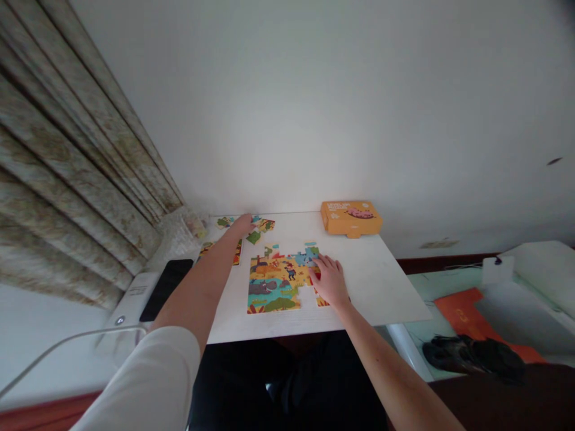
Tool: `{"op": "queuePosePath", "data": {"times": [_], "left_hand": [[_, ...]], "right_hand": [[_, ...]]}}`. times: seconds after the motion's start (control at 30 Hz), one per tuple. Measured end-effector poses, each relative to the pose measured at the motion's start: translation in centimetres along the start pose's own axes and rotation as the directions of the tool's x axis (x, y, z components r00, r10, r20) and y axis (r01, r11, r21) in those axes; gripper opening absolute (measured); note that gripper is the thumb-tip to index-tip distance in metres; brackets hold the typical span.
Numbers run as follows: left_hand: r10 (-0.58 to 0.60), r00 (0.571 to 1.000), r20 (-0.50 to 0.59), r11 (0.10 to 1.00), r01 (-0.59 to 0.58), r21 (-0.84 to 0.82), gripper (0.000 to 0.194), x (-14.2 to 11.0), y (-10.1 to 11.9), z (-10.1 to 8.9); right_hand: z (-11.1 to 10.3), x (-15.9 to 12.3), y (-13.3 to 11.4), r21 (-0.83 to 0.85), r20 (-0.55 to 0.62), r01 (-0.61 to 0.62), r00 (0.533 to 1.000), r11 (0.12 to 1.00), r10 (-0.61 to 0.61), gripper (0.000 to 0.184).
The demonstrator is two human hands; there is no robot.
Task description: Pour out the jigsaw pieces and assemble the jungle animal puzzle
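A partly joined jigsaw puzzle [272, 286] with cartoon animals, among them a grey hippo in water, lies on the white table [372, 281]. Over its right side rests my right hand [331, 280], open, its fingers stretched out on the pieces. My left hand [244, 225] reaches to the back of the table among loose puzzle pieces [266, 225]. Its fingers are small and mostly hidden, so their grip does not show. A green puzzle piece [253, 237] lies just in front of that hand. My left forearm partly covers another group of pieces [237, 252].
An orange puzzle box [353, 218] stands at the back right, against the wall. On the left are a black phone [167, 288], crumpled clear plastic [179, 230] and a patterned curtain [67, 155]. Dark shoes [471, 354] sit lower right, beyond the table's edge.
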State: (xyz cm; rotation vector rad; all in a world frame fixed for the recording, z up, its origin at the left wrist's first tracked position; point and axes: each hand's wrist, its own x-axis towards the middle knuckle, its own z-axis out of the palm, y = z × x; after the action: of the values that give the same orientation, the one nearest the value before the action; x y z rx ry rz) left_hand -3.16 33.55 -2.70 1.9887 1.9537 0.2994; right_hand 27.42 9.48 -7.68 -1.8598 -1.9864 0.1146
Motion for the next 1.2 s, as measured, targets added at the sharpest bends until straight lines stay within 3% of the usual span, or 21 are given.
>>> {"op": "queuePosePath", "data": {"times": [0.13,0.27,0.43,0.6,0.67,0.73,0.8,0.87,1.0,1.2], "left_hand": [[-0.062,0.997,-0.046,0.995,0.058,-0.077,0.037,-0.1,-0.2,-0.3],[-0.151,0.98,-0.131,0.975,0.126,-0.182,0.023,-0.4,0.0,-0.5],[-0.284,0.924,-0.257,0.92,0.187,-0.343,0.016,-1.8,0.9,-1.0],[-0.367,0.864,-0.344,0.848,0.159,-0.505,0.033,-5.0,3.8,0.6],[-0.352,0.874,-0.335,0.807,0.102,-0.581,0.045,-7.0,5.8,2.3],[-0.303,0.906,-0.297,0.615,-0.052,-0.787,0.058,-9.4,8.1,4.5],[-0.208,0.946,-0.25,0.439,-0.138,-0.888,0.053,-12.0,10.1,6.6],[-0.172,0.972,-0.162,0.321,-0.1,-0.942,0.043,-14.6,11.6,8.3],[-0.15,0.987,-0.054,0.266,-0.013,-0.964,0.024,-18.6,12.7,10.3],[-0.192,0.981,0.013,0.162,0.044,-0.986,0.02,-22.1,12.3,10.8]], "right_hand": [[0.0,0.0,0.0,0.0,-0.012,0.002,1.0,1.0,-0.002,0.038],[-0.1,0.0,0.0,0.011,-0.016,0.007,1.0,1.0,-0.007,0.038],[-0.2,0.1,0.0,0.013,-0.005,0.001,1.0,1.0,-0.001,0.038],[0.0,0.2,0.1,0.03,-0.019,0.004,1.0,1.0,-0.004,0.037],[0.0,0.2,0.2,0.039,-0.029,0.0,1.0,0.999,0.001,0.036],[0.0,0.2,0.4,0.049,-0.037,0.002,0.999,0.999,-0.001,0.036],[-0.1,0.2,0.5,0.06,-0.041,0.012,0.999,0.998,-0.01,0.036],[-0.3,0.2,0.6,0.067,-0.044,0.023,0.999,0.997,-0.02,0.036],[-0.5,0.0,0.4,0.094,-0.081,0.018,0.997,0.995,-0.01,0.036],[-1.9,-0.1,0.3,0.248,-0.203,0.022,0.979,0.969,0.029,0.033]]}}
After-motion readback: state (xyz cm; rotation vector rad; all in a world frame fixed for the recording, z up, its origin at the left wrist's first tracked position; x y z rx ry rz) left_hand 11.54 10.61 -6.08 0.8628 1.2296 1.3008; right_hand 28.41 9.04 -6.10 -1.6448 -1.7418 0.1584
